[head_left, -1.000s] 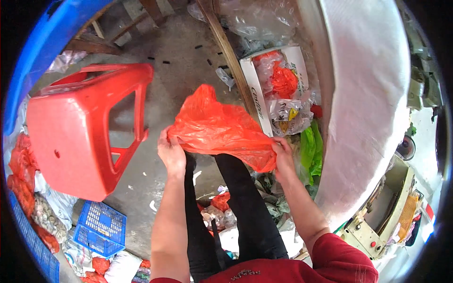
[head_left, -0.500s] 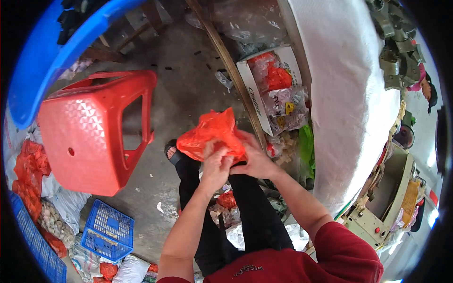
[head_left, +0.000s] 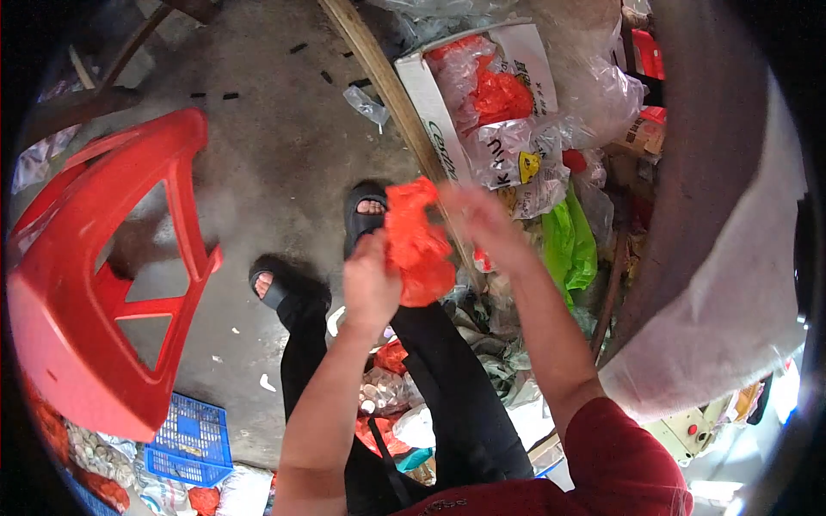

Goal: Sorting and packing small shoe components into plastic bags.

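A crumpled red plastic bag [head_left: 419, 245] hangs in front of my legs, bunched into a narrow shape. My left hand [head_left: 372, 279] is closed on its left side. My right hand [head_left: 482, 224], smeared by motion, is just to the right of the bag's upper part. I cannot make out its fingers or whether they touch the bag. Beyond my right hand, a white cardboard box [head_left: 426, 95] holds clear plastic bags and a red bag [head_left: 502, 96].
A red plastic stool [head_left: 77, 344] lies tipped over at the left, near a blue crate [head_left: 194, 430]. A wooden bar [head_left: 379, 73] runs along the box. A green bag [head_left: 570, 241] lies right of my right forearm; a white cloth-covered surface [head_left: 714, 353] borders the right side.
Both hands were together at the spread-out red bag; now they are apart, and the bag hangs narrower from my left hand. The view has shifted, showing more around the box.
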